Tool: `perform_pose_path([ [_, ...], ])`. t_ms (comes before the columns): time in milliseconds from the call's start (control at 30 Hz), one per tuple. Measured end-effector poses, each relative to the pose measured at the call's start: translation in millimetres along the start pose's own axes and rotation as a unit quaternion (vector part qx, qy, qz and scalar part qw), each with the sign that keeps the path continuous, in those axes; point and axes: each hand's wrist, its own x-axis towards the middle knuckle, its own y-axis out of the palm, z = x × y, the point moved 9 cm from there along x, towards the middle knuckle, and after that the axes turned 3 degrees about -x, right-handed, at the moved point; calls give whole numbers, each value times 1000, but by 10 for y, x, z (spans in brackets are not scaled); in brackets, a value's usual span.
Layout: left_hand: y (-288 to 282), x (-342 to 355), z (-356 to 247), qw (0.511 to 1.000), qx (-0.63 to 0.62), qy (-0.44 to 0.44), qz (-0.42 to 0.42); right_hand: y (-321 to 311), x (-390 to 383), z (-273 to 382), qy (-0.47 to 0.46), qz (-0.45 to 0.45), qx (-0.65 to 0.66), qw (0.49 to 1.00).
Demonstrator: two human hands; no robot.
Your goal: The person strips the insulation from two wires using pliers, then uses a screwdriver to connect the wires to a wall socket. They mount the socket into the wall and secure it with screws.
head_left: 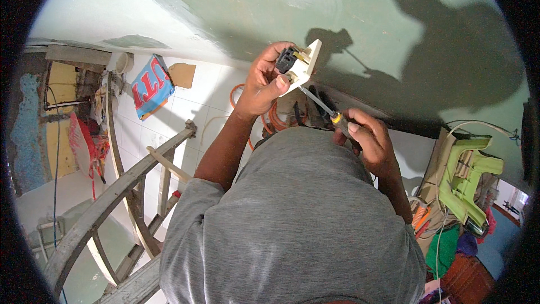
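Note:
My left hand [267, 83] is closed round a cream electrical wall plate [305, 66], held on edge in front of my chest. A black switch or socket module [287, 59] sits on the plate's back, between my fingers. My right hand [365, 137] grips a screwdriver [322, 103] by its handle, with a yellow band near the shaft. The metal shaft points up and left, and its tip meets or nearly meets the plate's lower edge. Whether it sits in a screw I cannot tell.
A wooden ladder [121, 188] stands at my left. Orange cable [274, 117] lies coiled on the white tiled floor [214, 87], beyond a blue printed bag [152, 87] and some cardboard [182, 75]. A green wall [360, 17] rises ahead. At right is a lime-green plastic stool [458, 183] among cloths.

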Motion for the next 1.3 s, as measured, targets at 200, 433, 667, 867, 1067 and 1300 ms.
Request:
perform_pose_path([
  [200,-4,-6,-33,1000,7,21,2,-29,-31,325,-200,-38,-212,956],
  [433,119,-17,-92,998,-25,44,41,-49,-51,155,-110,-69,-112,985],
  [667,117,-83,-108,1000,18,25,-1,-50,-169,243,-227,-72,-240,941],
  [867,200,-98,-150,999,24,32,4,-2,-243,176,-228,-137,-197,944],
  [1067,210,-128,-73,999,26,24,18,9,-266,38,-115,-47,-131,984],
  [1300,375,-184,-177,995,6,66,71,-84,-354,45,-301,-171,-190,919],
])
